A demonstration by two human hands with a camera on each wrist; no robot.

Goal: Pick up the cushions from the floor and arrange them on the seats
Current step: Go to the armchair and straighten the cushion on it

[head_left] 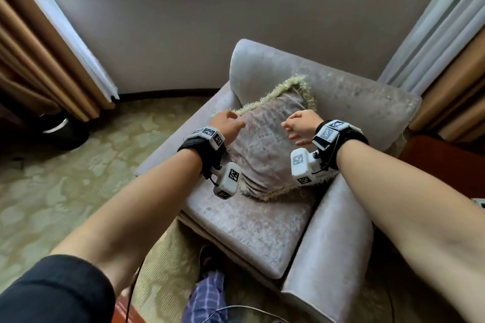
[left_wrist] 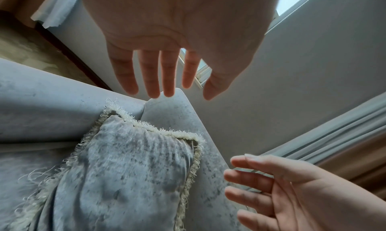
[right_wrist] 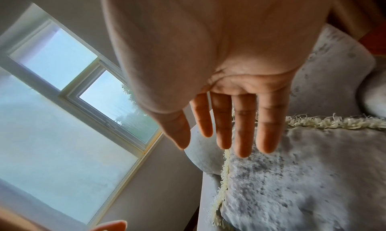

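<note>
Head view: a square mauve-grey velvet cushion with a cream fringed edge [head_left: 270, 144] leans on the seat of a pale grey velvet armchair [head_left: 367, 102], its top corner propped against the backrest. The left hand [head_left: 228, 124] hovers at the cushion's 9 o'clock edge, fingers loosely extended and holding nothing; whether it brushes the fabric cannot be told. The right hand [head_left: 301, 124] hangs over the cushion's 2 o'clock part, fingers relaxed and slightly spread, gripping nothing. Both wrists carry black straps with white marker-covered camera blocks [head_left: 227, 179]. A patterned green-beige carpet [head_left: 65, 178] lies at 9 o'clock of the armchair.

Left wrist view: the left hand [left_wrist: 177, 36] is spread flat, fingers straight, clear above the cushion [left_wrist: 125, 176], which lies at 6 o'clock of it. The right hand [left_wrist: 292, 193] sits at 4 o'clock, fingers loose, just beside the cushion's fringed edge.

Right wrist view: the right hand [right_wrist: 219, 61] is open with straight fingers; the cushion [right_wrist: 303, 176] lies at 5 o'clock, close under the fingertips. A white-framed window [right_wrist: 83, 79] fills 9 o'clock.
</note>
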